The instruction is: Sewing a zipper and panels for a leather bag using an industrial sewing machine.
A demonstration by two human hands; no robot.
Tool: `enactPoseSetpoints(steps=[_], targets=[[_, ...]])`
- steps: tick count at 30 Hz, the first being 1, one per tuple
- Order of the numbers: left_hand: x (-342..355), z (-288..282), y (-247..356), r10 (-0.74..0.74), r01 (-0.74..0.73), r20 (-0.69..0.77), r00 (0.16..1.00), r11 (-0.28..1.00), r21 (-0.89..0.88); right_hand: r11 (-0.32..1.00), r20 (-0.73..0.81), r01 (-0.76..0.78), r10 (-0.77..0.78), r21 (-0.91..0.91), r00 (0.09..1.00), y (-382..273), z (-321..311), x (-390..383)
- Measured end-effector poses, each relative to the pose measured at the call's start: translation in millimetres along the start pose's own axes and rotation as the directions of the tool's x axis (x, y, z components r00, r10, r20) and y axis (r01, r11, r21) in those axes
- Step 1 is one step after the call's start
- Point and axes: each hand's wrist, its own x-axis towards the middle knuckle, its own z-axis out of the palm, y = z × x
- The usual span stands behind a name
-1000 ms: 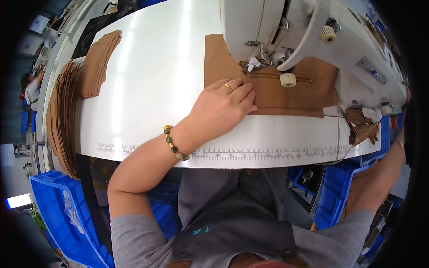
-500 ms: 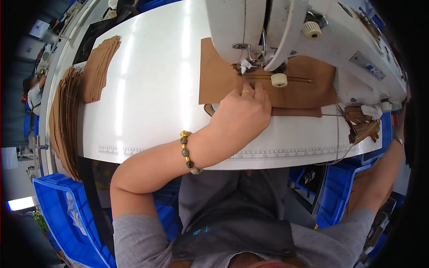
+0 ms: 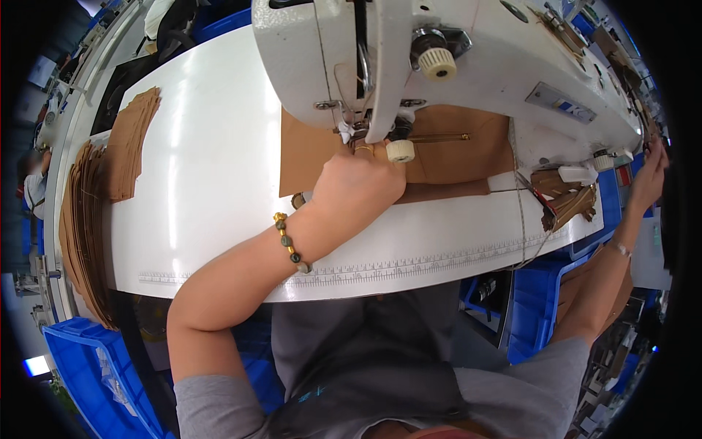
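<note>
A flat brown panel (image 3: 461, 164) lies under the needle area of a white sewing machine (image 3: 468, 80). A brass-coloured zipper (image 3: 446, 137) runs across it to the right of the presser foot. My left hand (image 3: 358, 181) rests on the panel just in front of the foot, fingers bent and pressed together on it; the fingertips are partly hidden by the machine. It wears a ring, with a beaded bracelet at the wrist. My right hand (image 3: 648, 179) is raised at the machine's far right end, its fingers bunched; what they hold, if anything, is hidden at the picture's rim.
Stacks of brown pieces (image 3: 82, 227) stand at the table's left. Red-handled scissors (image 3: 537, 192) lie by brown scraps (image 3: 567, 208) on the right. A printed ruler (image 3: 329, 267) follows the front edge. Blue bins (image 3: 91, 366) stand below on both sides.
The whole view has shifted, so machine and panel appear further left. My left fingers are more bent beside the presser foot. My right hand has risen and shows more at the machine's end.
</note>
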Motion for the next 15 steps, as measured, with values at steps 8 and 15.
enactPoseSetpoints(steps=[8,15], targets=[[-9.0,-41.6,3.0,-0.093,0.109,0.065,0.994,0.940,-0.323,0.444,0.382,0.135,-0.863,0.886,0.332,-299.9,8.5,-175.3],[-27.7,-33.9,-1.0,-0.046,-0.033,-0.242,0.969,0.949,-0.313,0.640,0.676,0.430,-0.731,0.637,0.086,-306.7,65.0,-174.5]])
